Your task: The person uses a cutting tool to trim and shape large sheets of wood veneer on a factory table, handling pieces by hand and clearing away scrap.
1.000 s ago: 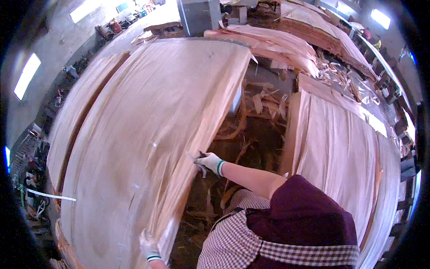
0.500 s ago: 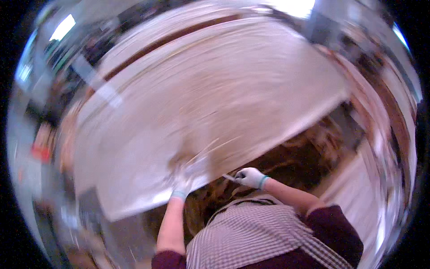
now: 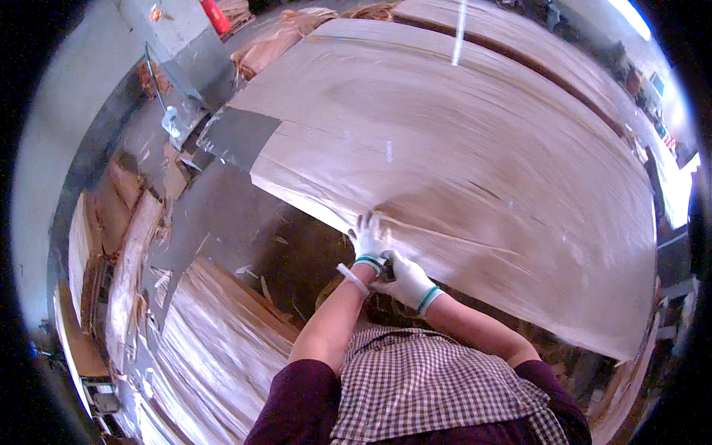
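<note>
A broad pale wood veneer sheet (image 3: 460, 170) lies in front of me, with cracks and a raised ridge running across it. My left hand (image 3: 368, 239), in a white glove with a green cuff, rests with fingers spread on the sheet's near edge. Close beside it, my right hand (image 3: 406, 280), gloved alike, is closed around what looks like a knife (image 3: 353, 279). The knife's thin pale blade crosses in front of my left wrist, while most of its handle is hidden in the fingers.
Layered veneer (image 3: 222, 348) is piled at the near left, with more long sheets (image 3: 133, 274) beyond it. A pillar (image 3: 167, 33) and a red cylinder (image 3: 216, 16) stand at the far left. Scraps litter the grey floor (image 3: 215, 200). Another board stack (image 3: 519, 37) lies behind the sheet.
The view has swung to the left and sharpened. My right hand, with the knife, has come in against my left wrist. My left hand stays at the sheet's near edge.
</note>
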Tool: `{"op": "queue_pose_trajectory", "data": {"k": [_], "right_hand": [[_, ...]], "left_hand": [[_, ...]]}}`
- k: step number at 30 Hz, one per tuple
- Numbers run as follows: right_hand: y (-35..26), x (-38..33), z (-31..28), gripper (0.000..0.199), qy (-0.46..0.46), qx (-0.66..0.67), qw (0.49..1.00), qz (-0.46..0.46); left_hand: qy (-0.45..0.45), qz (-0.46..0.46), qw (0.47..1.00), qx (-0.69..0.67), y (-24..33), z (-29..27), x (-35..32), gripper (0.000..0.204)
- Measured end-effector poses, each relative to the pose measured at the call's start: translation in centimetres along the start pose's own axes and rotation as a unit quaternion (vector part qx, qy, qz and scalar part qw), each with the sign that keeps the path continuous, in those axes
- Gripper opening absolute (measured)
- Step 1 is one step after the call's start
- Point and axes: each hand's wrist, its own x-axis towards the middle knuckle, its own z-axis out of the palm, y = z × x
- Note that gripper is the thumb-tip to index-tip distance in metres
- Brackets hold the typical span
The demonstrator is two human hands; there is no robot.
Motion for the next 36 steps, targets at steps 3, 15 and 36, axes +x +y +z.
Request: {"op": "queue_pose_trajectory", "data": {"k": [3,15,36], "right_hand": [[-2.0,3.6,0.1,0.064,-0.093,-0.17,0.978,0.081],[-10.8,26.4,6.3,0.029,-0.133,-0.05,0.99,0.006],[-8.7,36.4,13.5,0.022,-0.116,-0.365,0.919,0.088]], "left_hand": [[0.179,-0.031,0.933,-0.309,-9.2,-1.3,4.9,0.036],[0.227,-0.224,0.624,-0.713,-25.7,-11.5,19.9,0.069],[0.141,-0.297,0.585,-0.742,-28.0,-13.1,22.1,0.07]]}}
